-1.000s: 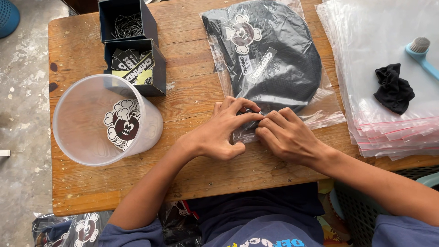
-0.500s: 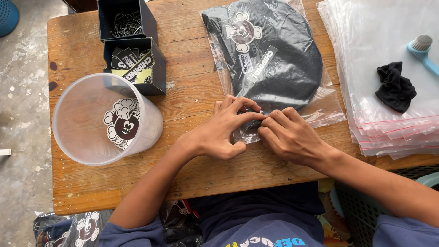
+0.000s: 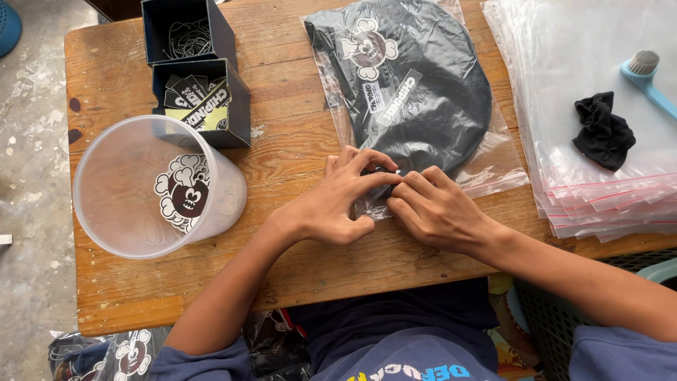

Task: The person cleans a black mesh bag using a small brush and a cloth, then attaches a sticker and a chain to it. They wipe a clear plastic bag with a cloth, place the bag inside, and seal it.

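In the head view both hands meet at the near edge of a clear plastic bag [image 3: 493, 159] that lies flat on the wooden table [image 3: 296, 148] and holds a black garment [image 3: 423, 92] with a white cartoon print. The left hand [image 3: 338, 201] is curled, its fingertips [image 3: 384, 173] pressing down on the bag's lower edge, thumb tucked below; the right hand [image 3: 437, 212] lies just beside it, fingers bent and touching the same edge, so that the two sets of fingers are in contact with each other and pinch the strip of the bag between them. The bag stretches away from the hands toward the far side of the table. To the left of the left hand, near the forearm, lies a translucent plastic tub [image 3: 151, 187] on its side with a cartoon sticker showing inside. Beyond the tub, further from the hands, stand two small black boxes: the nearer box [image 3: 201, 99] holds printed cards, the farther box [image 3: 185, 32] holds a thin chain. To the right of the right hand sits a stack of clear zip bags [image 3: 599, 190] with red strips; on it rest a crumpled black cloth [image 3: 603, 130] and a light blue brush [image 3: 645, 74].
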